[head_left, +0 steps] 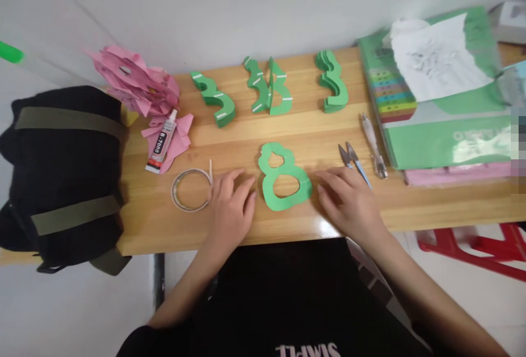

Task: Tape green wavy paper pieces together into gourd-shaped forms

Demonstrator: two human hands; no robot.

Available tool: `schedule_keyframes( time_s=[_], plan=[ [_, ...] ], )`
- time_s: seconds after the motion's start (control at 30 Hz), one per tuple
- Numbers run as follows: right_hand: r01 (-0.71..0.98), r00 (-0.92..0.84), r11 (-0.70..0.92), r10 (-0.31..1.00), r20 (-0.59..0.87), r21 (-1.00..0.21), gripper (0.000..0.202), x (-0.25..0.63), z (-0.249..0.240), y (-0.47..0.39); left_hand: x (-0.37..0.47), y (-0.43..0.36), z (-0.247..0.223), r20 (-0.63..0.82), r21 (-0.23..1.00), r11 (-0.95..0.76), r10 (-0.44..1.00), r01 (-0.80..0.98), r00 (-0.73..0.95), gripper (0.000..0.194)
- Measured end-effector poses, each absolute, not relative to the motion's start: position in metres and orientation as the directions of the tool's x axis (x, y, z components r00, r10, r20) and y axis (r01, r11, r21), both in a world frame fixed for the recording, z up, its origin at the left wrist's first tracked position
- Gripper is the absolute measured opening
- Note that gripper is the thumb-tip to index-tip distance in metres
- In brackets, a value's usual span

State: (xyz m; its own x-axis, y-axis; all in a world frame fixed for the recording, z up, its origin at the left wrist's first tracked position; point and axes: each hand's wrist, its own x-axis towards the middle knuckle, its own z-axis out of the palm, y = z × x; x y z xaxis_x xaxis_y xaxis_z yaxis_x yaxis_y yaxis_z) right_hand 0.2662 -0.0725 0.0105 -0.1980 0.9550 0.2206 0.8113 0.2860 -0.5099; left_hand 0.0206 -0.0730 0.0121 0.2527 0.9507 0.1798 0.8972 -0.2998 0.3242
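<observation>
A green paper cutout shaped like a figure eight (pixel 270 196) lies flat on the table between my hands. To its left my left hand (pixel 230 203) rests on the wood with its fingers apart, holding nothing. A roll of narrow tape (pixel 175 198) touches or nearly touches that hand, its loose end sticking up. On the cutout's other side my right hand (pixel 349 198) lies with loosely bent, spread fingers, also holding nothing. Just beyond it are thread snips (pixel 353 154) with blue handles, partly hidden by the hand. A clear-barrelled pen (pixel 372 140) is farther right.
Folded green paper pieces (pixel 224 113), some with white tape strips, stand along the back, with another stack (pixel 339 99) beside them. Pink paper shapes (pixel 139 86) and a glue tube (pixel 162 143) are left, near a black bag (pixel 69 176). A green folder (pixel 444 138) lies right.
</observation>
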Motion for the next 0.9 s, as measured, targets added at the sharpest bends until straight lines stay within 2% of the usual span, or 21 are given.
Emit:
schedule_keyframes(
  time_s=[0.13,0.23,0.33,0.43,0.5,0.57,0.67,0.9],
  plan=[
    [0.850,-0.304,0.396,0.908,0.289,-0.348,0.026,0.267,0.003,-0.075,0.029,-0.078,0.012,0.198,0.327,-0.322,0.943,0.888,0.269,0.026],
    [0.862,-0.347,0.433,0.883,0.315,-0.263,0.026,0.268,0.000,-0.081,0.036,-0.083,0.016,0.320,0.354,-0.352,0.916,0.866,0.241,0.030],
    [0.867,-0.367,0.446,0.872,0.323,-0.220,0.025,0.268,-0.001,-0.081,0.046,-0.084,0.024,0.387,0.282,-0.538,0.821,0.794,0.419,0.029],
    [0.868,-0.400,0.468,0.857,0.324,-0.167,0.025,0.266,0.000,-0.079,0.059,-0.076,0.029,0.205,0.230,-0.699,0.715,0.677,0.669,0.032],
    [0.869,-0.420,0.482,0.839,0.346,-0.114,0.024,0.265,0.001,-0.079,0.064,-0.070,0.029,0.051,0.227,-0.732,0.668,0.642,0.743,0.042],
    [0.870,-0.433,0.489,0.818,0.378,-0.061,0.022,0.264,0.001,-0.079,0.067,-0.065,0.028,-0.042,0.227,-0.739,0.643,0.634,0.765,0.053],
    [0.857,-0.474,0.515,0.790,0.390,-0.002,0.023,0.264,0.000,-0.079,0.067,-0.062,0.026,-0.080,0.233,-0.736,0.638,0.636,0.766,0.059],
    [0.795,-0.582,0.604,0.730,0.359,0.060,0.025,0.270,0.004,-0.076,0.067,-0.063,0.027,-0.072,0.264,-0.723,0.646,0.639,0.760,0.057]
  ],
)
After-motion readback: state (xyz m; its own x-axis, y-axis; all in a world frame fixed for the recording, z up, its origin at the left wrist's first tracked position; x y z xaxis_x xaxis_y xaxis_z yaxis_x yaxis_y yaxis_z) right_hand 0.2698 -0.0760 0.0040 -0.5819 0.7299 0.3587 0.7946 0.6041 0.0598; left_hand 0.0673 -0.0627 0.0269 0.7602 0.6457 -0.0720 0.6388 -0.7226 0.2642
